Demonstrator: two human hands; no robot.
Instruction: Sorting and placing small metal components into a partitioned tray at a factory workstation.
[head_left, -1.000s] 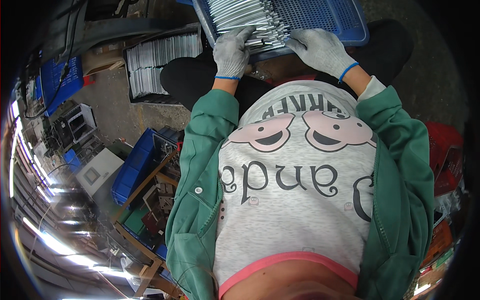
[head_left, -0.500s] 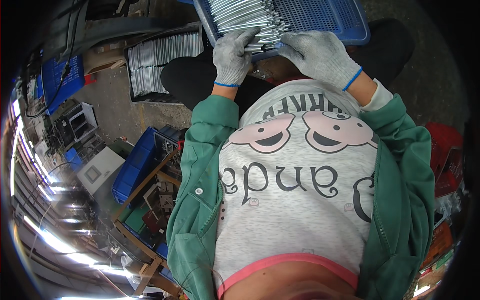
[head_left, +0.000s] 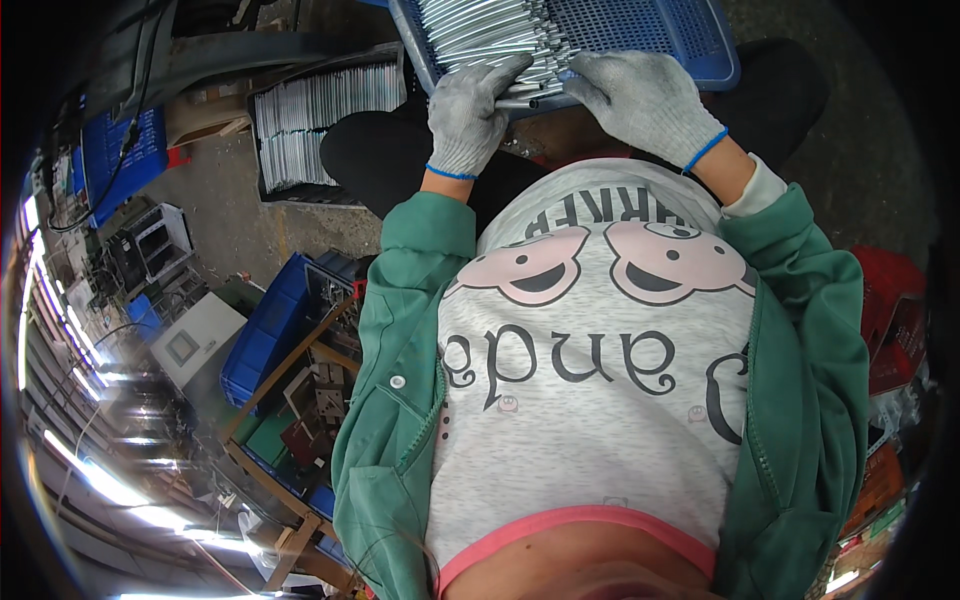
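Observation:
My left hand point(head_left: 464, 118), in a grey knit glove, is closed around a thin metal tube point(head_left: 518, 103). The tube's bare end sticks out to the right, past the thumb. My right hand point(head_left: 645, 108), gloved the same way, is a little apart from that end, over the near edge of a blue perforated basket point(head_left: 645, 25). Its fingers are bent together, and whatever is in them is hidden. A pile of silvery metal tubes point(head_left: 490, 35) fills the basket's left part, their ends just beyond my fingers.
A dark crate point(head_left: 262, 170) packed with rows of metal tubes point(head_left: 330, 105) stands on the floor beside my left knee. Farther left are blue bins point(head_left: 265, 335), a wooden frame point(head_left: 285, 385) and a pale metal box point(head_left: 198, 338). A red crate point(head_left: 885, 315) is at my right.
The dark and blue piece seen at the tube's end between my hands no longer shows; the end is bare. My right hand has shifted slightly up, away from the tube.

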